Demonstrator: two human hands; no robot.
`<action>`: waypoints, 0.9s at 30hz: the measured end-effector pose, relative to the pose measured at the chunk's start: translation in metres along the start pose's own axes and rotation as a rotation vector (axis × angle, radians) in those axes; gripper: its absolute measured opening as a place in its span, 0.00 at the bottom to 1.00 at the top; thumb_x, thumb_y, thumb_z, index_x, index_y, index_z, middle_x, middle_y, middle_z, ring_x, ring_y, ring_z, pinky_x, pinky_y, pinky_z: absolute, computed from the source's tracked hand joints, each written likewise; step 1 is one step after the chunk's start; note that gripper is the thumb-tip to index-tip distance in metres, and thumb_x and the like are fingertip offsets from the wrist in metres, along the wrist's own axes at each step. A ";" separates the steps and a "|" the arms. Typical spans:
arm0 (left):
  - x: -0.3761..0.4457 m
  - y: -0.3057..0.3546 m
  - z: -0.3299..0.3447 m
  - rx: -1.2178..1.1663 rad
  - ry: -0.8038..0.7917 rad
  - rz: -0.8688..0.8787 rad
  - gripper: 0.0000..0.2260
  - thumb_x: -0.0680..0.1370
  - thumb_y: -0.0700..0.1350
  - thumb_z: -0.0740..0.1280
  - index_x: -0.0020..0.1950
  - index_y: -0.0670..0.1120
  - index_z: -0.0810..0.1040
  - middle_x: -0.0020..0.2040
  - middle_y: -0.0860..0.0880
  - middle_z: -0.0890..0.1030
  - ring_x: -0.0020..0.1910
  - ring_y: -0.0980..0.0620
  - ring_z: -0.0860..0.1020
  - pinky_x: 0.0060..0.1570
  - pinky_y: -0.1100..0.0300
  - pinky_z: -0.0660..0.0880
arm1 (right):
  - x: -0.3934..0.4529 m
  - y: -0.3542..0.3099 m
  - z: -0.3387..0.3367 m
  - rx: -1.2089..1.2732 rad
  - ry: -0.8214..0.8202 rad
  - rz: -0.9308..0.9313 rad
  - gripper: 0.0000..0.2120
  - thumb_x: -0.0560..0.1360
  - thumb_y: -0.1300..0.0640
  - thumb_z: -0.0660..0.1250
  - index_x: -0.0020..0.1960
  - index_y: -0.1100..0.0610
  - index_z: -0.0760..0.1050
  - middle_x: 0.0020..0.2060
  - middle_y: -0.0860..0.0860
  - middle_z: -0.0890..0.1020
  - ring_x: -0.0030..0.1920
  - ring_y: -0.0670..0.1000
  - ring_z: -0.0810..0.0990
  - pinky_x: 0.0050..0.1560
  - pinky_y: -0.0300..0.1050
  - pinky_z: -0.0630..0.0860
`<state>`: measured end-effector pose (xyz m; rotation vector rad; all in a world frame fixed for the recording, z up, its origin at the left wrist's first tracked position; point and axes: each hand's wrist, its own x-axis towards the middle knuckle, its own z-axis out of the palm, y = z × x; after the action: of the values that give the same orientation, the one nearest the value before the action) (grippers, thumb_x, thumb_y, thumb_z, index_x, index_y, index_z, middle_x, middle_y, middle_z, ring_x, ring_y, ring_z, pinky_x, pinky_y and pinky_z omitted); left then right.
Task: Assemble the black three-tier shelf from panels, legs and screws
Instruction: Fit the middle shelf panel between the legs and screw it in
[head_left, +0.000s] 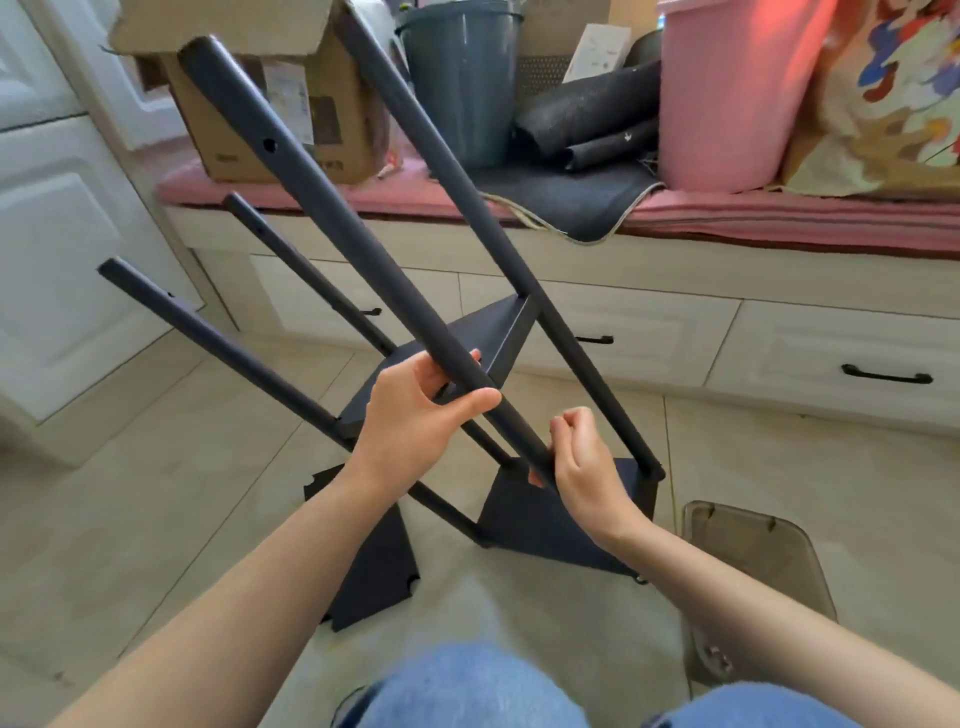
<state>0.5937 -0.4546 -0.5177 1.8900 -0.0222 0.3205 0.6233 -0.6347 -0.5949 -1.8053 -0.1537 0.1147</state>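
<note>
Gripping the nearest black leg (332, 208), the left hand (415, 415) has thumb and fingers curled round the tube low down, above where it meets a panel. Far left, two more legs (208, 332) slant up toward the white cabinet doors (57, 260); a loose black panel (374, 566) with notched corners lies flat on the tiled floor (156, 467) under the left forearm. The half-built shelf frame stands tilted on the floor in the middle, one panel (488, 332) fixed between the legs, another panel (540, 519) at the bottom. Right hand (587, 467) sits at the base of the held leg, fingers curled in a pinch; what it pinches is too small to tell. A fourth leg (483, 208) runs up right of centre. Behind on the bench: cardboard box (270, 104), grey bin (462, 78), pink bucket (737, 93). Clear plastic lid (753, 561) on floor at right. Blue-jeaned knees (467, 691) at the bottom edge.
</note>
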 end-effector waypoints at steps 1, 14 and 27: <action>-0.004 -0.003 -0.006 -0.024 0.020 -0.015 0.15 0.70 0.45 0.78 0.52 0.58 0.80 0.46 0.66 0.84 0.51 0.66 0.82 0.46 0.75 0.75 | 0.002 -0.004 0.004 -0.021 -0.012 -0.007 0.10 0.85 0.52 0.52 0.51 0.58 0.64 0.40 0.62 0.78 0.38 0.56 0.83 0.43 0.54 0.81; -0.042 -0.040 -0.070 -0.287 0.215 -0.168 0.21 0.66 0.51 0.76 0.58 0.53 0.81 0.54 0.63 0.84 0.55 0.62 0.82 0.51 0.71 0.77 | 0.012 -0.033 0.053 -0.170 -0.163 -0.030 0.08 0.85 0.53 0.51 0.55 0.56 0.66 0.39 0.56 0.80 0.36 0.48 0.84 0.33 0.32 0.76; -0.072 -0.101 -0.080 -0.532 0.418 -0.368 0.21 0.66 0.48 0.75 0.59 0.48 0.83 0.54 0.52 0.86 0.55 0.56 0.84 0.55 0.67 0.78 | 0.019 -0.029 0.083 -0.287 -0.238 -0.083 0.07 0.85 0.51 0.52 0.52 0.52 0.66 0.33 0.52 0.82 0.33 0.41 0.82 0.33 0.27 0.72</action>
<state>0.5251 -0.3560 -0.6031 1.2423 0.4722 0.4029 0.6278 -0.5449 -0.5864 -2.0639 -0.4326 0.2594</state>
